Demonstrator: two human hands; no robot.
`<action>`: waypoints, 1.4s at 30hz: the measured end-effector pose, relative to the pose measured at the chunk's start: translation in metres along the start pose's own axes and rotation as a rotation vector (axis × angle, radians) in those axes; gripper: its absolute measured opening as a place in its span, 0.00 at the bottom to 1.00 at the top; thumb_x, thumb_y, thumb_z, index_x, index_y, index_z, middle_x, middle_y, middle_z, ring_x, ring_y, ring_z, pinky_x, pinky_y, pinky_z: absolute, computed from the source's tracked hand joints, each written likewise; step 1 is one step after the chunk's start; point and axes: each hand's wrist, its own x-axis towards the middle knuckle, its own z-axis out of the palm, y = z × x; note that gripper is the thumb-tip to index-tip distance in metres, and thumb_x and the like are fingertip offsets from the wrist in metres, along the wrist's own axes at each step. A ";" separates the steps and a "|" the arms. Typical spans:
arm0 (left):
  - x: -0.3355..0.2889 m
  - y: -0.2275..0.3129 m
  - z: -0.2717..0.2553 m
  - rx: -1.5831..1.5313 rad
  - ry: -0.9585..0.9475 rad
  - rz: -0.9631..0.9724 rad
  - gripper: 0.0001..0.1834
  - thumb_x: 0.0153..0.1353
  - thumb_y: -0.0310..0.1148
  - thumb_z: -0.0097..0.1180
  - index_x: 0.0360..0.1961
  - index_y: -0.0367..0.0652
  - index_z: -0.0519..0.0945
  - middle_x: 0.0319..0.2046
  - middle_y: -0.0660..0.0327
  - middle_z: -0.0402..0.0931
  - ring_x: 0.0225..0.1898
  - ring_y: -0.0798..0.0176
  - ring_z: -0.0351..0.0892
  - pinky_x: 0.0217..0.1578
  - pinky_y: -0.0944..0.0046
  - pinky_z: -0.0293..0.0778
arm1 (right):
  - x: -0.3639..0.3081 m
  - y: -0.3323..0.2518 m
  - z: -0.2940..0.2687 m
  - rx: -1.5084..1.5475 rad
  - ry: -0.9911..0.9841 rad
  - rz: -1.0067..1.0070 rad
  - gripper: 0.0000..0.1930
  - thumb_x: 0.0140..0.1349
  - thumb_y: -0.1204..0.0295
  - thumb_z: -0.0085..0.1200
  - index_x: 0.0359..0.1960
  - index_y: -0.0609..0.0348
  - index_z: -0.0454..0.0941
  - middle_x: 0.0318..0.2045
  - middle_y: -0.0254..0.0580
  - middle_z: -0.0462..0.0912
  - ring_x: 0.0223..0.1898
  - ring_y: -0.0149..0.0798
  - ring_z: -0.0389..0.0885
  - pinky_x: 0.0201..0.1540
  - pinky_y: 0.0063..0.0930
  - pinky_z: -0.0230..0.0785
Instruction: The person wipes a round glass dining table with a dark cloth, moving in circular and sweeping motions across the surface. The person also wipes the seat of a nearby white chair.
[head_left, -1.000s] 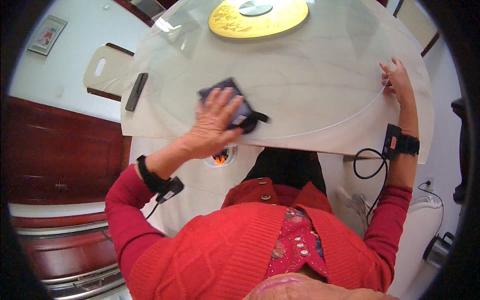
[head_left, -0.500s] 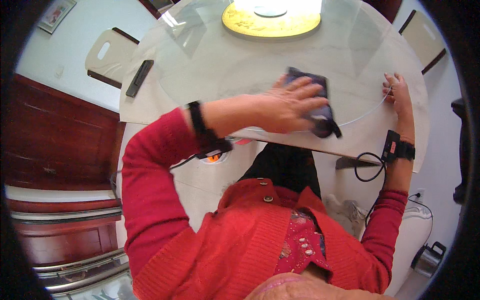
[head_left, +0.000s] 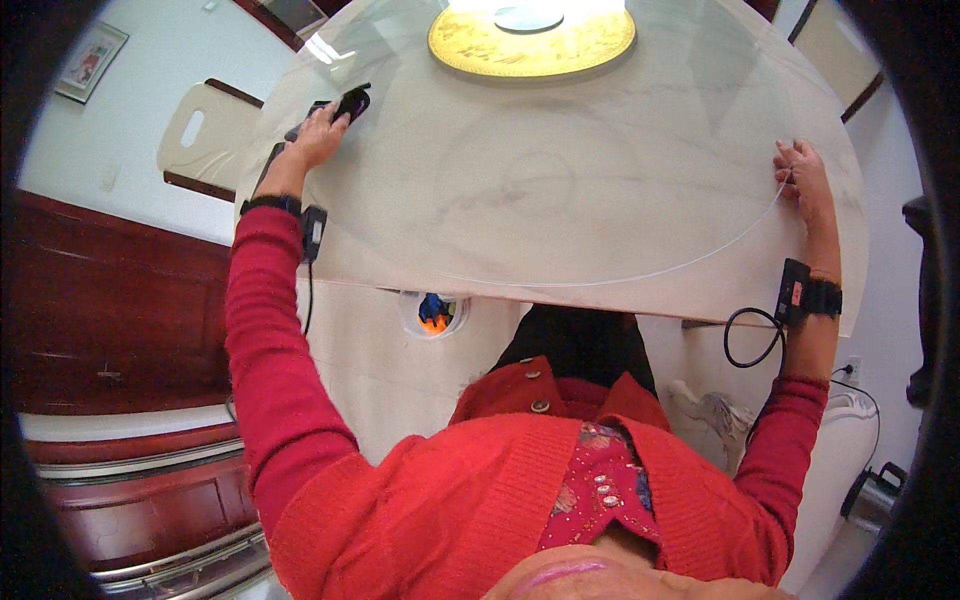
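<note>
At the far left of the table, my left hand [head_left: 320,138] grips a dark cloth [head_left: 353,104], which is bunched under and past the fingers. Beneath the left wrist, a black oblong thing [head_left: 267,165] lies on the table, mostly covered by my arm. My right hand [head_left: 803,178] is at the right rim of the clear round glass top [head_left: 560,220], its fingers curled on the edge. Both wrists wear black bands with small boxes and cables.
A gold disc [head_left: 530,60] sits on the glass at the far middle. The pale marble table [head_left: 600,296] ends just before my body. Below it stands a clear bin [head_left: 432,314] with blue and orange things. Chairs [head_left: 200,135] flank the table; a metal kettle [head_left: 873,497] is low at right.
My left hand has swept the dark cloth from the near middle of the glass to the far left, and its fingers have curled. My right hand stays at the rim.
</note>
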 end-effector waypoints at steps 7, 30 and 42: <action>-0.021 0.155 0.007 0.035 0.059 0.574 0.33 0.63 0.47 0.46 0.67 0.47 0.57 0.68 0.51 0.49 0.70 0.49 0.46 0.68 0.55 0.45 | 0.005 0.010 -0.003 0.027 0.002 -0.021 0.29 0.58 0.57 0.56 0.56 0.61 0.66 0.31 0.38 0.76 0.24 0.26 0.72 0.21 0.21 0.61; 0.207 0.075 0.008 0.021 -0.052 0.250 0.40 0.63 0.60 0.37 0.70 0.49 0.52 0.69 0.47 0.48 0.70 0.47 0.45 0.68 0.53 0.43 | -0.033 -0.024 0.005 -0.015 -0.010 0.062 0.43 0.53 0.61 0.62 0.65 0.70 0.53 0.28 0.44 0.75 0.21 0.31 0.72 0.18 0.23 0.66; 0.259 0.342 0.000 0.048 -0.099 0.393 0.42 0.61 0.64 0.33 0.70 0.52 0.50 0.70 0.52 0.44 0.71 0.50 0.43 0.68 0.50 0.43 | -0.037 -0.033 0.013 0.001 0.026 0.071 0.41 0.51 0.64 0.63 0.61 0.76 0.56 0.25 0.46 0.77 0.20 0.32 0.75 0.20 0.24 0.68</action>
